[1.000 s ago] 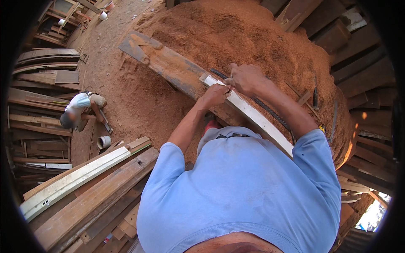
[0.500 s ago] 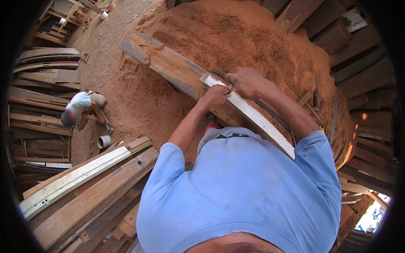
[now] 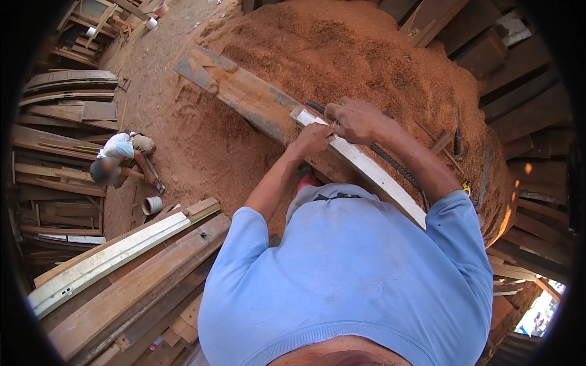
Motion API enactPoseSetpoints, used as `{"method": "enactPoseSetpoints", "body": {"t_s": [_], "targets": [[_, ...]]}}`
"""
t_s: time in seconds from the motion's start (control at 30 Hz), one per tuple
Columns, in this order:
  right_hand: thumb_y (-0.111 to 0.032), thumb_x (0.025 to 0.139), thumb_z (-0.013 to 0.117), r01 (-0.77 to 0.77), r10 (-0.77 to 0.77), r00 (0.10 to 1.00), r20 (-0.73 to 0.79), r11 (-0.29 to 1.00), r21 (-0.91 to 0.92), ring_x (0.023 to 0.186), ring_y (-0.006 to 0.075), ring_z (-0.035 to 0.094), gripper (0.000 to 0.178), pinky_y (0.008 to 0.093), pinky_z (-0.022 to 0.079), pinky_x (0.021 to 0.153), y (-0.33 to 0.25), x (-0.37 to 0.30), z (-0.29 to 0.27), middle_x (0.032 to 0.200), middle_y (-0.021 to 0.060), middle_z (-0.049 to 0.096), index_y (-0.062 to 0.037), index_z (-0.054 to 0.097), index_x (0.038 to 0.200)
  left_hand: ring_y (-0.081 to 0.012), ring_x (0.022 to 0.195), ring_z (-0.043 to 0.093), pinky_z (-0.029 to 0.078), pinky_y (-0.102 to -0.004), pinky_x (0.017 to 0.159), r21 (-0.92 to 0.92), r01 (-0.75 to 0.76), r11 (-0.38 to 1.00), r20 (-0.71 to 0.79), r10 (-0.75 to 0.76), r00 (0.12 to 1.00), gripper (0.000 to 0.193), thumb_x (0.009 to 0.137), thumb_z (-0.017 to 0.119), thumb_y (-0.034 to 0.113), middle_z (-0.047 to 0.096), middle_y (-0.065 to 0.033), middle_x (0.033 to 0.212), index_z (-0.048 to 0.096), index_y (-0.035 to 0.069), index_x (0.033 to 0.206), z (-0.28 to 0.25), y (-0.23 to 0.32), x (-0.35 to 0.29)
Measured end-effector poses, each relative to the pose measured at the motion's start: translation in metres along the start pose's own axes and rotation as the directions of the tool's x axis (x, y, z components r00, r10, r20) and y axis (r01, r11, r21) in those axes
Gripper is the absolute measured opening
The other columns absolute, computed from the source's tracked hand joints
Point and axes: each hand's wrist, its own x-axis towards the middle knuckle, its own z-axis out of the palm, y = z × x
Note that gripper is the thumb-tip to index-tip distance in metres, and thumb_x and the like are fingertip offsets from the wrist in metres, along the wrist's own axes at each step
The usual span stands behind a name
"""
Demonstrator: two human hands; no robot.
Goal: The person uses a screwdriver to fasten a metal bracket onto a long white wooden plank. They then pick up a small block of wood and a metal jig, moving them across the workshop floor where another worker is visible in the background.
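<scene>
While left fingers (image 3: 323, 130), right fingers (image 3: 335, 114) curl over white board (image 3: 373, 170), hold unclear; sawdust (image 3: 366, 55) spreads beyond board's edge.

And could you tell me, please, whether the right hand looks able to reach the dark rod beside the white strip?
Probably yes: the dark rod runs alongside the white strip, partly hidden by the right hand and forearm, with no obstacle visible between.

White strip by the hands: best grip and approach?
Probably mid-length on the white strip, from above, pinching across its long edges: it looks long, straight and narrow, and that stretch is uncovered. The left hand and right hand crowd its far end; the near end runs out of sight by the blue shirt.
</scene>
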Motion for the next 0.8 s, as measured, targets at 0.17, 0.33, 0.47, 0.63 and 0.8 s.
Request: {"method": "enactPoseSetpoints", "body": {"t_s": [0.17, 0.33, 0.47, 0.63, 0.8], "targets": [[-0.016, 0.088, 0.063, -0.154, 0.164, 0.972, 0.169, 0.985, -0.072, 0.101, 0.0424, 0.069, 0.027, 0.053, 0.055, 0.087, -0.002, 0.006, -0.001, 0.096, 0.0231, 0.072, -0.004, 0.073, 0.11, -0.0432, 0.095, 0.069, 0.054, -0.0504, 0.084, -0.004, 0.08, 0.997, 0.034, -0.079, 0.996, 0.026, 0.091, 0.069, 0.022, 0.073, -0.0218, 0.096, 0.069, 0.002, 0.109, -0.007, 0.008, 0.0], [-0.011, 0.088, 0.062, -0.001, 0.006, 0.999, -0.051, 0.995, 0.101, 0.11, 0.0389, 0.067, 0.023, 0.0496, 0.053, 0.091, 0.012, -0.016, 0.012, 0.105, 0.0207, 0.071, -0.0036, 0.074, 0.107, -0.0431, 0.095, 0.07, 0.054, -0.0512, 0.083, -0.104, 0.104, 0.989, 0.047, -0.1, 0.994, 0.033, 0.088, 0.071, 0.019, 0.073, -0.0231, 0.096, 0.066, 0.003, 0.117, -0.009, 0.013, -0.005], [-0.011, 0.091, 0.062, 0.062, -0.043, 0.993, -0.111, 0.982, 0.176, 0.118, 0.0372, 0.063, 0.021, 0.0467, 0.051, 0.096, 0.016, -0.027, 0.028, 0.111, 0.0207, 0.069, -0.0026, 0.074, 0.106, -0.0436, 0.096, 0.07, 0.054, -0.0527, 0.085, -0.05, 0.13, 0.99, 0.033, -0.129, 0.991, 0.032, 0.088, 0.07, 0.017, 0.074, -0.0235, 0.097, 0.066, 0.003, 0.116, -0.007, 0.022, -0.003], [-0.023, 0.095, 0.063, -0.167, 0.169, 0.985, -0.012, 0.98, 0.109, 0.108, 0.0416, 0.067, 0.027, 0.0501, 0.053, 0.091, -0.012, -0.019, 0.013, 0.109, 0.022, 0.071, 0.0006, 0.071, 0.106, -0.0441, 0.092, 0.069, 0.052, -0.0551, 0.081, 0.078, 0.147, 0.986, -0.003, -0.147, 0.989, 0.034, 0.091, 0.068, 0.018, 0.072, -0.0225, 0.094, 0.065, 0.009, 0.123, 0.008, 0.008, -0.006], [-0.026, 0.097, 0.063, -0.228, 0.231, 0.961, 0.15, 0.973, -0.041, 0.103, 0.045, 0.069, 0.035, 0.0531, 0.053, 0.088, -0.007, -0.012, -0.008, 0.106, 0.0232, 0.072, 0.0035, 0.067, 0.116, -0.0455, 0.098, 0.068, 0.052, -0.0549, 0.089, 0.023, 0.183, 0.983, 0.019, -0.184, 0.983, 0.024, 0.092, 0.064, 0.021, 0.072, -0.0242, 0.098, 0.069, 0.002, 0.106, -0.006, 0.032, 0.0]]}}
